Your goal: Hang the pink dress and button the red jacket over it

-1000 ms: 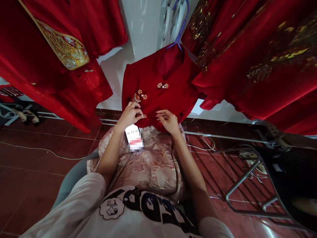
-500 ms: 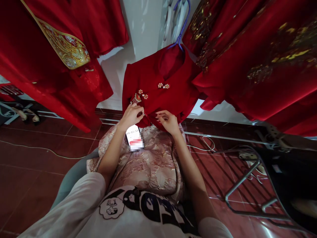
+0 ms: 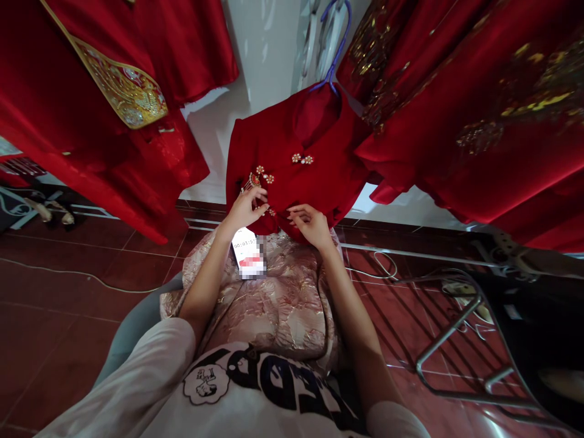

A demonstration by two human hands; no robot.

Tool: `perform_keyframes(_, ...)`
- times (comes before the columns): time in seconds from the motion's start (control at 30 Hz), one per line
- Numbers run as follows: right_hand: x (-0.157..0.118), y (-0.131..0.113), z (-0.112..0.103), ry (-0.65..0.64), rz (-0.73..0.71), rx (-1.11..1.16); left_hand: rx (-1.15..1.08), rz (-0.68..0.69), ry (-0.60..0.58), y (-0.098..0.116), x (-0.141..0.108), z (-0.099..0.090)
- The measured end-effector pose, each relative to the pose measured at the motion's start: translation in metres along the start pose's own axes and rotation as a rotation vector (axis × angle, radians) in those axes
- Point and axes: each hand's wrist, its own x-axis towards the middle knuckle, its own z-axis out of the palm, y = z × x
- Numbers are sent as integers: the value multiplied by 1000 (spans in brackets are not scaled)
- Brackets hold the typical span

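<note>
**Pale wall (image 3: 255, 67) and red-tiled floor (image 3: 86, 310) around a jewelled red garment at two bare hands**

Red cloth hangs on both sides of the scene. Between these lies the plain red fabric garment (image 3: 319, 185) on a slim purple hanger (image 3: 337, 58), beyond both grips, its lower edge reaching the shiny pink-and-gold cloth (image 3: 283, 304) over the person's lap. A lit phone with a timer (image 3: 246, 246) rests on that cloth, just behind the left grip.

The key relation is at the garment's lower front. A small gold-and-pearl flower ornament (image 3: 272, 212) sits just past the thumb tip of the left hand (image 3: 241, 212), on the side toward the right hand (image 3: 314, 225). The left is the nearer; the thumb hides part of the ornament, so its long axis cannot be told. A red fan-shaped tassel brooch (image 3: 254, 180) lies just beyond the left fingers.

The left grip is parted, thumb and fingertips apart; contact with the ornament is unclear. The right grip is loosely curled beside the cloth; whether it pinches any cannot be told.

Half a second ago, the left thumb and finger were drawn together at the lower ornament; now they are spread, and the right hand looks unchanged.
</note>
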Motion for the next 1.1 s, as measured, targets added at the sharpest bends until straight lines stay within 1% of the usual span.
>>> perform_keyframes(0.1, 0, -1, -1, -2, 2, 2, -179, -193, 68, -7, 22, 11)
perform_keyframes(0.17, 0, -1, -2, -5, 2, 7, -264, -281, 113, -7, 36, 16)
perform_keyframes(0.23, 0, -2, -2, -6, -1, 9, -395, -353, 134, -3, 47, 18)
perform_keyframes(0.3, 0, -2, -2, -5, 2, -5, -603, -424, 166, 2, 53, 19)
perform_keyframes(0.4, -1, -3, -2, -11, 11, -35, -939, -538, 267, 12, 57, 20)
perform_keyframes(0.43, -1, -3, -2, -15, 12, -36, -1019, -570, 296, 15, 57, 20)
perform_keyframes(0.5, -1, -4, -3, -25, 11, -30, -1105, -620, 328, 21, 59, 20)
perform_keyframes(0.57, -1, -4, -3, -32, 12, -23, -1113, -647, 345, 27, 60, 19)
perform_keyframes(0.67, -1, -3, -2, -39, 17, -18, -1062, -660, 388, 35, 62, 20)
perform_keyframes(0.8, 0, -3, -2, -46, 14, -13, -1032, -658, 441, 41, 61, 20)
perform_keyframes(1.0, -1, -3, -2, -54, 11, -13, -996, -617, 427, 35, 59, 20)
perform_keyframes(1.1, -1, -4, -1, -56, 17, -14, -950, -602, 442, 30, 61, 22)
